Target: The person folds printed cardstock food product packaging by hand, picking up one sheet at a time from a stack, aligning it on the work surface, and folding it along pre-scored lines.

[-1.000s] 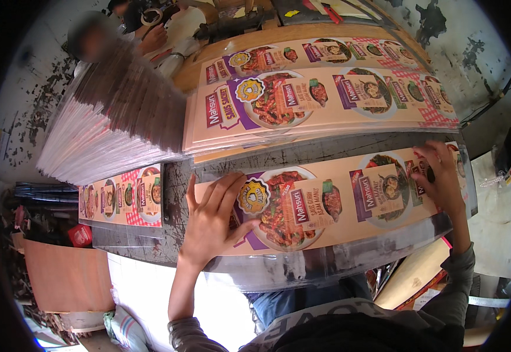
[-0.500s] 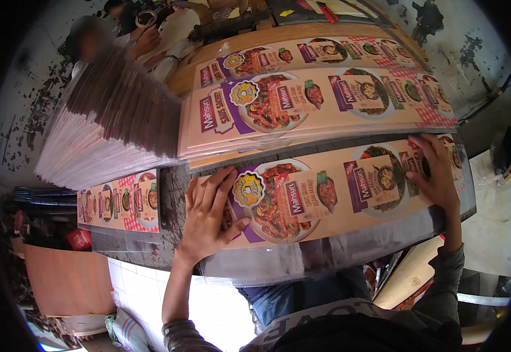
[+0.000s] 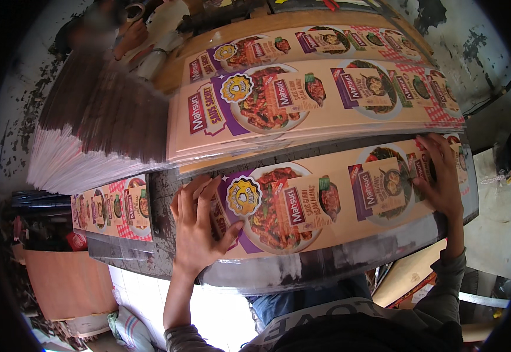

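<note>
A long printed banner sheet (image 3: 340, 167) with food pictures on a tan ground lies in front of me. Its near side has a clear plastic margin (image 3: 320, 264) over the dark table edge. My left hand (image 3: 195, 232) rests on the sheet's left end, fingers bent a little and thumb apart on the purple print. Toward the other end, my right hand (image 3: 443, 179) touches the print with its fingers pointing away and thumb spread. Neither hand grips anything. Just beyond lies a stack of matching sheets (image 3: 208, 141) in glossy plastic.
To the left leans a thick pile of plastic-covered sheets (image 3: 97, 129), with another printed piece (image 3: 111, 211) below it on the dark worktable (image 3: 161, 205). Another person's hand (image 3: 131, 38) shows at the far left. A brown panel (image 3: 68, 281) stands lower left.
The view has shifted slightly, so the stacks sit a bit further left and up. My left hand has slid slightly left at the sheet's end; the right stays in about the same place.
</note>
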Available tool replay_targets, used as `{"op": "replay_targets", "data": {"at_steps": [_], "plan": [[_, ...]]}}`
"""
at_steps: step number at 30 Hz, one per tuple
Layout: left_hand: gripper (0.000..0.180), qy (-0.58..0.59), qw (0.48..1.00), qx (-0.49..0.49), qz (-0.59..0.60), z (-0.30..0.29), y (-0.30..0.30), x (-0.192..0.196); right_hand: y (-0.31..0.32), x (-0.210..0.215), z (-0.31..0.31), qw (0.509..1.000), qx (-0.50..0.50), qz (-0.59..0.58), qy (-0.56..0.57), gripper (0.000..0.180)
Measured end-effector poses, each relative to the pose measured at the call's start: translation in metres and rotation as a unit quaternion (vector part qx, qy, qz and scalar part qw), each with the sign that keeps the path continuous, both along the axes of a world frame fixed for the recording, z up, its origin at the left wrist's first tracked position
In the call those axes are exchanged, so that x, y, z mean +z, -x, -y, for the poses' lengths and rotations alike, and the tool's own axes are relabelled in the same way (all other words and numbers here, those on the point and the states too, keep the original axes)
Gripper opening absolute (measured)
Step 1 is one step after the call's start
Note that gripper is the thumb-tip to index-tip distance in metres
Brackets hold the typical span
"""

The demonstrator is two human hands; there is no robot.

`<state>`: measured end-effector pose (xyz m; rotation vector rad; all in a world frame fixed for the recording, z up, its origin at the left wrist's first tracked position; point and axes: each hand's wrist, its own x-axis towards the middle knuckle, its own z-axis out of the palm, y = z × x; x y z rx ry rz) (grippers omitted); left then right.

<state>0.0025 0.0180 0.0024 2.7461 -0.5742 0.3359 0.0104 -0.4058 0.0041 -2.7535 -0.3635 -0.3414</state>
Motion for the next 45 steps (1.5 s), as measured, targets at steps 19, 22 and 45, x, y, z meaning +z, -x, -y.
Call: {"op": "replay_targets", "data": {"at_steps": [19, 22, 45], "plan": [[0.071, 0.025, 0.999, 0.022, 0.014, 0.000, 0.004, -0.002, -0.003, -0.002, 0.005, 0.999, -0.006, 0.012, 0.036, 0.089], [0.070, 0.012, 1.000, 0.027, 0.009, 0.000, 0.006, 0.001, -0.003, -0.001, 0.004, 1.000, -0.006, 0.008, 0.008, 0.085], [0.050, -0.022, 0.997, 0.028, 0.065, -0.001, 0.013, -0.001, 0.002, -0.001, 0.002, 0.999, 0.021, 0.049, 0.011, 0.063]]}}
